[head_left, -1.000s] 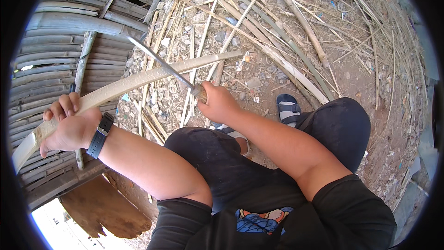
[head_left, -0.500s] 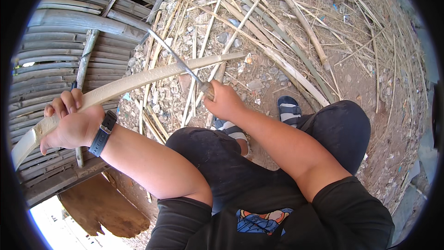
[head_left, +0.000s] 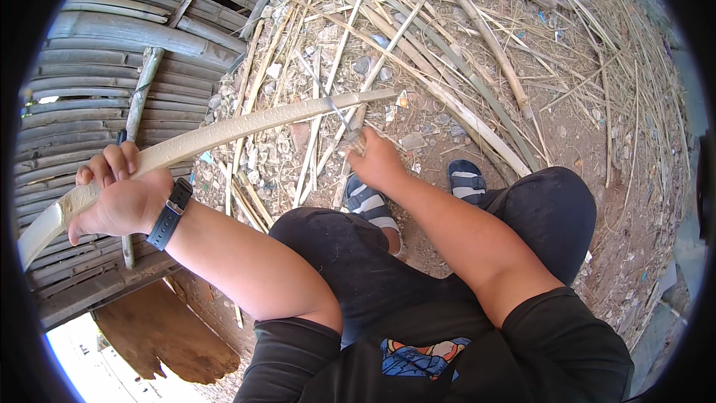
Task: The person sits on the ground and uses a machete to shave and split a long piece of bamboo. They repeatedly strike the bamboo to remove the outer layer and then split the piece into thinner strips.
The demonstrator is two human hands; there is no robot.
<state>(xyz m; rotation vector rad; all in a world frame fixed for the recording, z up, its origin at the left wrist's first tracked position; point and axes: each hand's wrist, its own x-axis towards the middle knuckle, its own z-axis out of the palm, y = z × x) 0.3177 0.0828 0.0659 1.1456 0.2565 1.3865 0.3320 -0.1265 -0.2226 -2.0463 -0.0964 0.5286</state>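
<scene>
The pale strip [head_left: 224, 128] slants from near left to far centre, its surface smooth with rough patches; how much remains undone cannot be told. The left hand [head_left: 127, 198] curls around its left part; the right hand [head_left: 379, 160] closes around a knife [head_left: 341, 116] crossing its right part. Slats [head_left: 485, 134] litter the ground [head_left: 567, 130] beyond. No container shows.

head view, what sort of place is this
Probably a rough outdoor yard or work spot: a slatted panel, seemingly bamboo, at the left, bare, stony ground, and long pale strips scattered over it.
</scene>
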